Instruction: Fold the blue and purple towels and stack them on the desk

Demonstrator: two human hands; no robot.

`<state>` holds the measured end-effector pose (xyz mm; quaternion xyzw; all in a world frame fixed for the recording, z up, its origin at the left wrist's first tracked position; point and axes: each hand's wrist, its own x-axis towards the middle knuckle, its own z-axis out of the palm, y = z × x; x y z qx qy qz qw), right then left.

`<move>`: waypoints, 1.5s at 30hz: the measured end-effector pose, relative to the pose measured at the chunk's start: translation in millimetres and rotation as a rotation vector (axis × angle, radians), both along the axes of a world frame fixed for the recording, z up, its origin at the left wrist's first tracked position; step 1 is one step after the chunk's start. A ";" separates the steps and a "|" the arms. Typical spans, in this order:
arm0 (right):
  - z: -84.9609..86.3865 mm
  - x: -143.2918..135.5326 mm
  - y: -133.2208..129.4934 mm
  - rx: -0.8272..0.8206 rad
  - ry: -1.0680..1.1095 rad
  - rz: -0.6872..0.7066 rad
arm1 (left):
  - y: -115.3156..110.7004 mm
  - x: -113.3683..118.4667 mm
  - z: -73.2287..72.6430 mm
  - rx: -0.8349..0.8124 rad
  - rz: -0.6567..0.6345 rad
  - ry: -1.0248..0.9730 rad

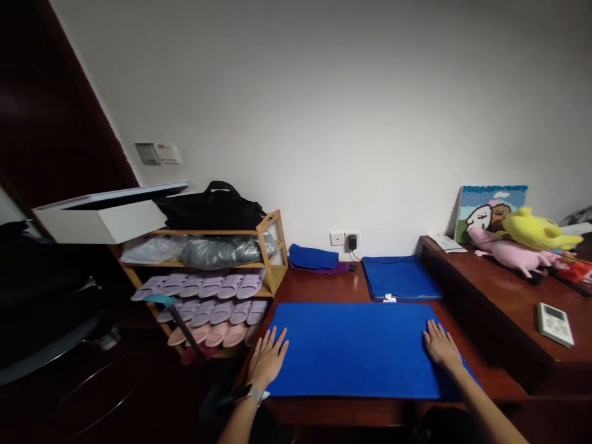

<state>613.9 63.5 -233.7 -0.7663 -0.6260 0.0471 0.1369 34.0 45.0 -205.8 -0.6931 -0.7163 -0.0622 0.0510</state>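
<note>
Hands: two. Left hand (269, 356) palm down, fingers loosely spread, gripping nothing; right hand (441, 344) likewise flat and unclenched, gripping nothing.
Wristband: one, grey (254, 393), on the left wrist.
Spread blue cloth: one (355, 350), lying flat between and under the hands, left hand at its left edge, right hand at its right edge.
Table: one, reddish brown (319, 290), under the cloth and on past the fingertips.
White device: one (555, 324), with a grey screen, well to the right of the right hand, on a raised brown surface (504, 295); its markings too small to read.
Slippers: beyond and left of the left hand, on a wooden rack (276, 271); six lilac slippers (213, 285) in the upper row, about six in the middle, at least five pink slippers (217, 335) below.
Folded blue cloths: two; one (400, 276) ahead of the right hand, its white tag (389, 298) unreadable from here; the other (314, 258) farther ahead of the left hand, on a purple cloth (341, 267).
Plush toys: at least two, one pink (513, 253), one yellow (531, 229), ahead and right of the right hand.
Bag: one, black (215, 209), atop the rack, far beyond the left hand.
Wall sockets: two plates (337, 238), ahead between the hands; one black plug (353, 242).
</note>
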 end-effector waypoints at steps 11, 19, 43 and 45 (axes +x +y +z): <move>14.7 -244.6 -72.1 0.094 0.139 0.546 | -48.9 3.0 -8.0 -0.038 -0.220 -0.072; -6.0 -153.9 -77.1 0.092 0.099 0.447 | -50.3 -0.2 -10.4 0.002 -0.203 -0.027; 0.3 83.6 72.7 -0.007 0.073 0.135 | -45.1 -14.4 -12.3 -0.027 -0.285 -0.005; -12.5 82.2 81.0 -0.038 0.032 0.122 | -41.4 -15.2 -10.9 -0.035 -0.270 0.002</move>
